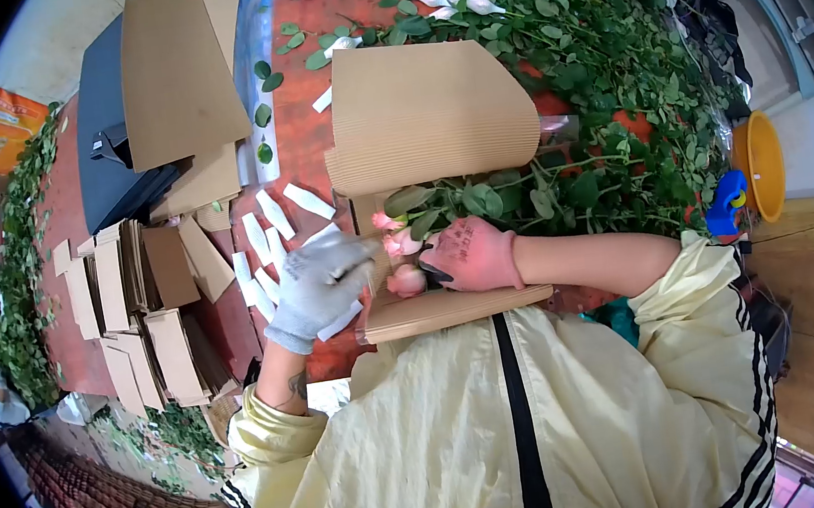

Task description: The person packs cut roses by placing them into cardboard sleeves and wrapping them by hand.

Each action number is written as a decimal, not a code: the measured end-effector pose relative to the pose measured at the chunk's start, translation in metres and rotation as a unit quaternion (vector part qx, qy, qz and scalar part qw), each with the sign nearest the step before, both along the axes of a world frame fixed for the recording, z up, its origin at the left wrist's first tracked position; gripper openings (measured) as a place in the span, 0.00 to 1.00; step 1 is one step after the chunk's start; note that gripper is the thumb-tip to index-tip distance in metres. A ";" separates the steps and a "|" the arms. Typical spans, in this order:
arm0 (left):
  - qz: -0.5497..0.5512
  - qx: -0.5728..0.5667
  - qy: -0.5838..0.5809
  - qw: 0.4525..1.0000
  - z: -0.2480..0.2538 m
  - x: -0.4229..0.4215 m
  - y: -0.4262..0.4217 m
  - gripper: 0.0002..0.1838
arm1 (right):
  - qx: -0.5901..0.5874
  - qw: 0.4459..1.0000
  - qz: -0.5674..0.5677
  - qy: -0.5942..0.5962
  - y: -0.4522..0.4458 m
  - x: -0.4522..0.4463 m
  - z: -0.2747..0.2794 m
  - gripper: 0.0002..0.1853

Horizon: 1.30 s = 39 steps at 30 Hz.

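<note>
Pink roses (406,281) lie with their heads to the left on a corrugated cardboard sheet (431,116), whose far part stands raised behind them. My right hand (467,255), in a pink glove, is closed around the stems or leaves just right of the rose heads; the fingertips are partly hidden. Just left of the blooms is my left hand (318,286) in a grey-white glove, its fingers bent and smeared by motion. White foam sleeves (309,202) are scattered beside and beyond the left hand. Green leafy stems (561,196) stretch to the right from the roses.
Stacks of cut cardboard (125,286) stand at the left, with a dark box (100,118) and larger sheets (181,79) behind. Leafy stems (604,41) pile up at the back right. An orange basin (764,165) and a blue tape dispenser (726,205) are at the right edge.
</note>
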<state>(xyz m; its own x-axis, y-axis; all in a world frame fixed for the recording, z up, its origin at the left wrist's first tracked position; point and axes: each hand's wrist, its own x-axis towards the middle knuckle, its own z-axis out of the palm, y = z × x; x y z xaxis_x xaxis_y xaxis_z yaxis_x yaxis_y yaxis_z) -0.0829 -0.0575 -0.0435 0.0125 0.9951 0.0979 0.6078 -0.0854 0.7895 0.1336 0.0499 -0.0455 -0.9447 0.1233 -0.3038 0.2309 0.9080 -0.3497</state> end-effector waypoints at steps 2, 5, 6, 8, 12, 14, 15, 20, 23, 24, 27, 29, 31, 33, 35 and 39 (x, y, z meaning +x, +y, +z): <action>-0.155 0.015 -0.044 0.987 -0.003 0.008 0.006 0.12 | -0.034 0.999 -0.012 0.000 0.004 0.002 -0.007 0.25; -0.234 -0.090 -0.006 0.968 0.002 0.019 0.007 0.12 | 0.012 1.000 -0.005 0.000 0.004 0.003 0.006 0.16; -0.224 -0.111 -0.010 0.968 -0.003 0.021 0.006 0.12 | 0.009 0.999 -0.045 0.022 0.006 -0.003 0.023 0.14; -0.224 -0.104 -0.041 0.968 -0.008 0.020 0.005 0.11 | 0.030 0.998 -0.058 0.011 0.011 -0.002 0.019 0.13; -0.152 -0.093 -0.021 0.984 -0.008 0.007 0.002 0.12 | -0.001 0.999 -0.047 0.010 0.003 0.007 0.000 0.12; -0.154 -0.114 -0.057 0.980 -0.004 0.007 0.001 0.13 | 0.002 0.998 -0.055 -0.010 0.003 0.011 -0.011 0.11; -0.153 -0.128 -0.092 0.976 0.000 0.008 0.003 0.14 | 0.000 0.998 -0.059 -0.011 0.003 0.012 -0.007 0.11; -0.229 -0.162 -0.080 0.956 -0.013 0.012 0.002 0.16 | 0.000 0.994 -0.104 0.024 0.013 0.003 0.012 0.14; -0.248 -0.181 -0.084 0.948 -0.014 0.012 0.002 0.16 | 0.068 0.989 -0.127 -0.023 0.013 0.005 0.000 0.17; -0.248 -0.181 -0.083 0.948 -0.011 0.012 0.004 0.16 | 0.072 0.993 -0.087 -0.015 0.010 0.009 -0.005 0.16; -0.265 -0.280 -0.033 0.922 -0.002 0.013 0.005 0.16 | 0.060 0.997 -0.041 -0.028 0.004 0.020 -0.019 0.17; -0.235 -0.151 0.007 0.960 -0.003 0.013 0.004 0.17 | 0.051 0.995 -0.064 0.064 0.008 0.025 -0.030 0.18; -0.194 -0.063 -0.016 0.979 -0.014 0.018 0.008 0.16 | 0.083 0.992 -0.036 0.086 0.009 0.029 -0.028 0.16; -0.148 0.026 -0.040 0.988 -0.016 0.023 0.010 0.16 | 0.071 0.989 -0.036 0.126 0.008 0.029 -0.025 0.14; -0.204 -0.096 0.069 0.972 -0.009 0.025 0.012 0.15 | 0.038 0.995 -0.057 0.071 0.016 0.016 -0.005 0.15; -0.205 -0.026 0.065 0.976 -0.014 0.023 0.011 0.13 | 0.069 0.994 -0.079 -0.007 0.027 -0.007 0.009 0.16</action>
<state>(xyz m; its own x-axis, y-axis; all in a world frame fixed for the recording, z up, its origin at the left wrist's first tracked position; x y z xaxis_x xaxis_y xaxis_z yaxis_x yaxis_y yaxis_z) -0.0598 -0.0469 -0.0572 0.4205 0.9071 0.0177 0.6255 -0.3039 0.7186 0.1266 0.0766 -0.0362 -0.9064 0.3106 -0.2862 0.3775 0.8996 -0.2195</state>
